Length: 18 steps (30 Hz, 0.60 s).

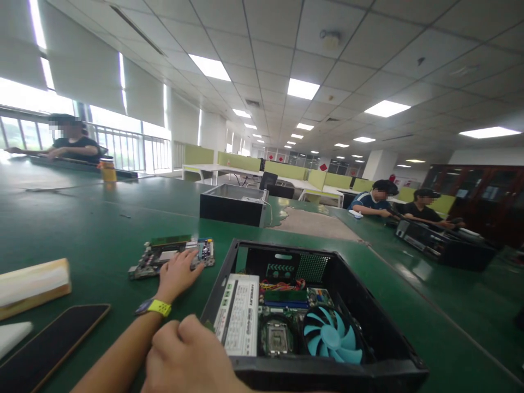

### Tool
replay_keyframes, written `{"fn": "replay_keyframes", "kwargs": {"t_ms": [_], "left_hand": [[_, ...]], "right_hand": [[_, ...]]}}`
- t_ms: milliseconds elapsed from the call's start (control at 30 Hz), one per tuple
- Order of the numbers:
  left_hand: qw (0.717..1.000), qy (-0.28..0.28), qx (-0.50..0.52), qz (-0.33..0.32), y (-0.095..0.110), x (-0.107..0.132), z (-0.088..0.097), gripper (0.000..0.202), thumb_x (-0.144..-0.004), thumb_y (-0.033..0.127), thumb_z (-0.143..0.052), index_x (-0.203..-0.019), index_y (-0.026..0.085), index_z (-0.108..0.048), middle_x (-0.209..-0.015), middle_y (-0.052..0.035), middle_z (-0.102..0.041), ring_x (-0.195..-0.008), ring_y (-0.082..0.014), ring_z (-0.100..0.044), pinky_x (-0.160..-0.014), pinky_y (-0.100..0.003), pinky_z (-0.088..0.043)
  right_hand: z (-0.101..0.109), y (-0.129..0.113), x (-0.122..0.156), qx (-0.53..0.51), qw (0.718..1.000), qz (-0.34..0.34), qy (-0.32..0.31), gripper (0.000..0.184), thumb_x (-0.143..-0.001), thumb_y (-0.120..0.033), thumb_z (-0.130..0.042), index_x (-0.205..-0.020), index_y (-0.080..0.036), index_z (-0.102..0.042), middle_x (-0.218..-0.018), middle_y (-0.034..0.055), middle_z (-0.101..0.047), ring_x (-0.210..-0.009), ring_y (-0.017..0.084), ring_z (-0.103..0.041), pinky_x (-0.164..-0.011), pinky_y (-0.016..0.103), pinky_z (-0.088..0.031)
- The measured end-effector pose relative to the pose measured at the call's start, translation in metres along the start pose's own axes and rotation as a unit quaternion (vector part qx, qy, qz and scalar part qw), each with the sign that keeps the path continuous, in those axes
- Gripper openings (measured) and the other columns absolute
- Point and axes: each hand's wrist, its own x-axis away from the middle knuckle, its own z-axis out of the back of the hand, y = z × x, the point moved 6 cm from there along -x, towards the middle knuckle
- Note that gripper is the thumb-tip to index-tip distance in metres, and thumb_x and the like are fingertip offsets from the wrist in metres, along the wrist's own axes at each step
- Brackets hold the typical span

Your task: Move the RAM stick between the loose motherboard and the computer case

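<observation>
My left hand (180,274), with a yellow-green watch strap at the wrist, rests with stretched fingers on a loose motherboard (167,255). A green memory module (171,239) stands along that board's far side. Close in front of me, my right hand (192,355) is closed beside the left wall of an open black computer case (347,376). A small green edge shows by its fingertips, but what they hold is hidden. Inside the case are a white-labelled power supply (239,314), a blue fan (332,335), a CPU socket (278,339) and coloured cables (282,286).
Behind the case stands another metal case (231,204). To the left lie a dark flat panel (61,338) and a pale block (35,286). A yellow jar (108,170) sits farther off. Co-workers sit at the far left and right, with a black case (442,243) on the right.
</observation>
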Motion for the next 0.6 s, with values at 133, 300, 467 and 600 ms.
{"fn": "replay_keyframes", "kwargs": {"t_ms": [133,300,467,600], "left_hand": [[0.999,-0.028,-0.034,0.024,-0.006,-0.002,-0.017,0.058,-0.08,0.051,-0.036,-0.131,0.023,-0.044,-0.142,-0.0094,-0.037,-0.13,-0.034,-0.027,-0.101,-0.053,-0.022],[0.997,-0.075,-0.015,0.027,-0.016,-0.003,-0.028,0.061,-0.078,0.05,-0.04,-0.134,0.025,-0.04,-0.14,-0.0095,-0.04,-0.129,-0.0358,-0.029,-0.1,-0.055,-0.022],[0.997,-0.083,-0.006,0.004,-0.018,-0.001,-0.028,0.059,-0.078,0.048,-0.042,-0.132,0.024,-0.042,-0.138,-0.0077,-0.044,-0.128,-0.0371,-0.03,-0.1,-0.057,-0.023],[0.994,-0.103,-0.038,0.016,-0.021,-0.005,-0.03,0.063,-0.079,0.051,-0.037,-0.135,0.021,-0.039,-0.136,-0.0109,-0.046,-0.127,-0.0358,-0.034,-0.099,-0.055,-0.026]], "right_hand": [[-0.014,0.009,-0.002,-0.013,0.997,-0.051,-0.058,0.027,-0.084,-0.03,-0.049,-0.063,-0.02,-0.062,-0.075,0.0035,-0.069,-0.077,0.02,-0.057,-0.071,0.039,-0.042],[-0.018,0.024,0.005,-0.07,0.99,-0.102,-0.064,0.018,-0.075,-0.023,-0.057,-0.059,-0.015,-0.061,-0.072,0.0083,-0.067,-0.066,0.02,-0.057,-0.067,0.04,-0.042],[-0.005,0.043,0.014,-0.085,0.99,-0.098,-0.054,0.015,-0.073,-0.026,-0.058,-0.061,-0.019,-0.063,-0.073,0.0052,-0.067,-0.076,0.024,-0.056,-0.078,0.048,-0.037],[-0.014,0.08,0.029,-0.052,0.985,-0.131,-0.103,0.015,-0.073,-0.032,-0.058,-0.068,-0.02,-0.066,-0.073,0.0055,-0.067,-0.076,0.021,-0.055,-0.078,0.046,-0.036]]}}
